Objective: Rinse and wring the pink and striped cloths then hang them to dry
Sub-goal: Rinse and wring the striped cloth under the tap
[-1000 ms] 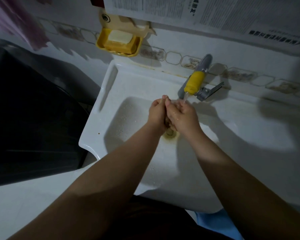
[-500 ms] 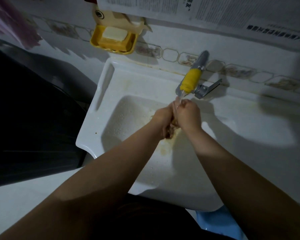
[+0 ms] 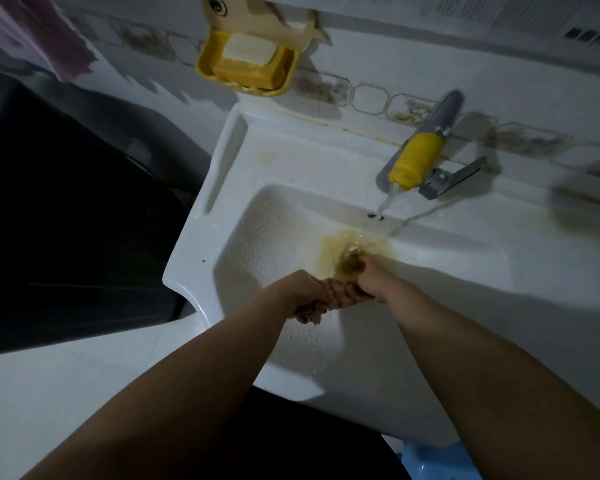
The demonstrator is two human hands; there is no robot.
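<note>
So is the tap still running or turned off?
Running. A stream of water falls from the yellow spout of the tap into the sink, while both hands wring the cloth away from the stream.

Striped cloth point(image 3: 340, 292) twisted between both hands, above sink point(image 3: 465, 271)

We have a single head-worn view, looking steeply down and forward over the white sink point(image 3: 222, 188) toward the tiled wall point(image 3: 499, 81). It sits close above the basin; the sink's far edge and tap point(image 3: 418, 157) lie near the top.
</note>
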